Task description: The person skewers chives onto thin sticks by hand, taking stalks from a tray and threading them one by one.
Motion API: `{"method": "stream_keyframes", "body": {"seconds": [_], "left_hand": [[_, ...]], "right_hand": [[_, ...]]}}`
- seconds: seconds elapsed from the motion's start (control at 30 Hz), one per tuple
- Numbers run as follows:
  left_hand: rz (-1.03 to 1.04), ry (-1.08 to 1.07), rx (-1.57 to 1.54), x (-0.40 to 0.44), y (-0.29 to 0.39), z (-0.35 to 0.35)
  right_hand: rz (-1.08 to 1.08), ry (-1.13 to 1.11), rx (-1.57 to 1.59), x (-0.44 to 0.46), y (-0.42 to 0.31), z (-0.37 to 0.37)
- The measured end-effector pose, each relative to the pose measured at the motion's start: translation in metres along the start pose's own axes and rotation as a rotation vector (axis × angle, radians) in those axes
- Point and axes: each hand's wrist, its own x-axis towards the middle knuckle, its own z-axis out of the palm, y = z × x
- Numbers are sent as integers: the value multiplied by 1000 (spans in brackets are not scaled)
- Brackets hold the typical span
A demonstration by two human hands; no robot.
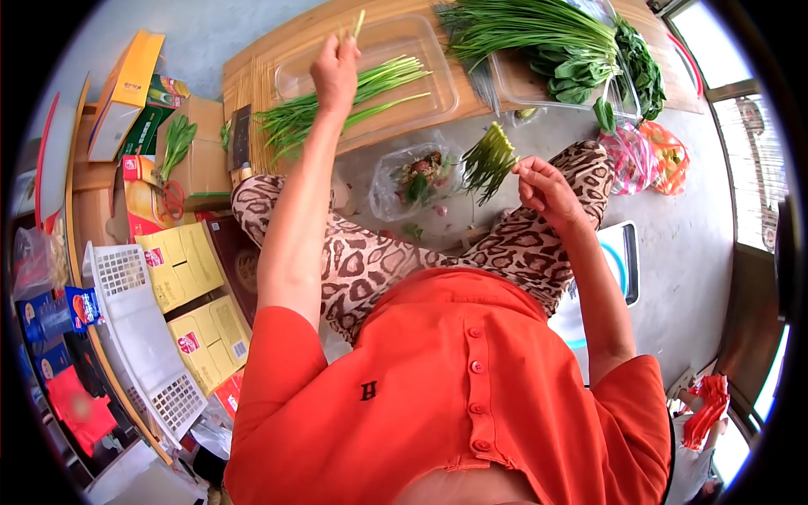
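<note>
My left hand [335,77] is raised over a clear plastic tray [450,80], fingers closed in a pinch on a pale green chive stalk [359,23], slightly blurred. Beneath it a layer of green chives [391,77] lies across the tray, pale ends to the right, leaf ends over the near rim. In front of my right knee, my right hand [547,185] pinches a small bunch of chives [490,164] by its edge; their leaves hang down and left. Under that bunch, a clear plastic bag [391,192] of vegetable scraps stands on the floor.
A cleaver [241,139] rests at the left end of the wooden board [252,71]. Larger chives [530,34] and leafy greens [581,71] lie at the right. Cardboard boxes [189,261] and a white plastic basket [139,337] stand left; pink and orange bags [635,160] sit right.
</note>
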Motion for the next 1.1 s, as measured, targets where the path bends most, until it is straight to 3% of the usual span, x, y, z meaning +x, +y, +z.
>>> {"method": "stream_keyframes", "body": {"seconds": [0.13, 0.33, 0.47, 0.6, 1.1], "left_hand": [[58, 26, -593, 0, 89, -57], [-61, -119, -913, -52, 137, -92], [-340, -97, -1044, -84, 124, -75], [-415, -84, -1109, -108, 116, -73], [-450, -93, -1123, -122, 115, -86]], "right_hand": [[-139, 67, -96, -11, -24, 28], [-283, 84, -334, -33, -75, 105], [-337, 11, -428, -39, -85, 134], [-303, -57, -443, -43, -82, 152], [-192, -152, -437, -43, -67, 174]]}}
